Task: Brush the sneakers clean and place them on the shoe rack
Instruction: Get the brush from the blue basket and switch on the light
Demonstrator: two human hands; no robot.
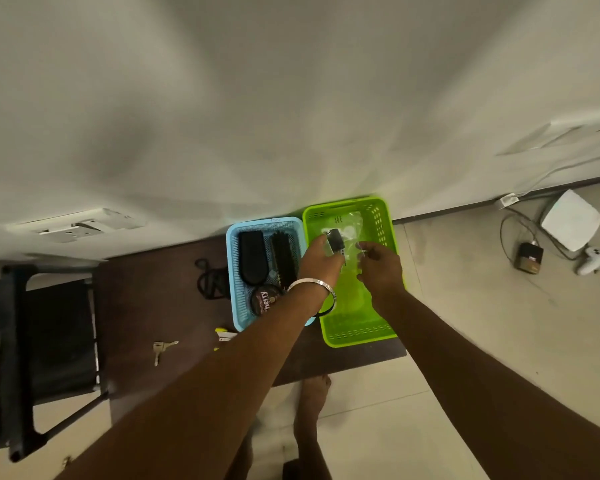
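Both my hands reach over a green plastic basket (361, 336) on a dark brown table (153, 306). My left hand (321, 261), with a metal bangle on the wrist, grips a small black object (335, 239) wrapped in a clear plastic bag (352, 233). My right hand (381, 268) pinches the other side of the same bag. Beside it, a blue basket (232, 271) holds a black brush lying back-up (253, 258), a bristle brush (284, 258) and a round polish tin (264, 299). No sneakers are in view.
Keys (161, 348) and a black cable (208, 278) lie on the table left of the baskets. A black framed stand (49, 341) is at the far left. On the floor to the right lie a white box (570, 220), a controller (593, 259) and cables. My foot (312, 403) is below the table edge.
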